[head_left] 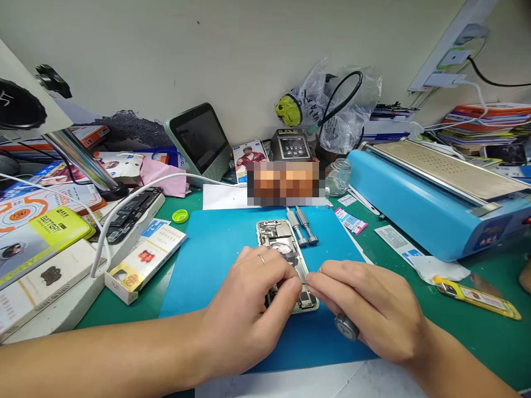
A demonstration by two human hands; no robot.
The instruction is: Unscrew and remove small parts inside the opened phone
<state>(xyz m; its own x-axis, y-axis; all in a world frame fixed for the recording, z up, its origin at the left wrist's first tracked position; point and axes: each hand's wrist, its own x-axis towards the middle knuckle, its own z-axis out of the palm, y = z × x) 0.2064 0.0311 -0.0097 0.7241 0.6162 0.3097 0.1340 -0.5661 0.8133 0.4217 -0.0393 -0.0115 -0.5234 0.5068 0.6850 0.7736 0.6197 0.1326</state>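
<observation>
An opened smartphone [284, 232] lies on the blue mat with its inner parts bare, its lower part half covered by my hands. My left hand [259, 301] is over its left side, thumb and forefinger closed together near the lower right edge; anything between them is hidden. From the right, my right hand [369, 304] reaches the same edge with fingertips pinched. A grey screwdriver [346, 326] is tucked in that palm, only its round end showing. Two more screwdrivers [301, 225] lie side by side beyond the phone's upper right edge.
A blue machine with a metal plate [440, 199] stands at right, a yellow-handled cutter [477, 297] before it. Boxes [145, 260], a white cable [145, 187] and a lamp post [83, 160] crowd the left. Behind are a screen [199, 138] and a glass jar [338, 177].
</observation>
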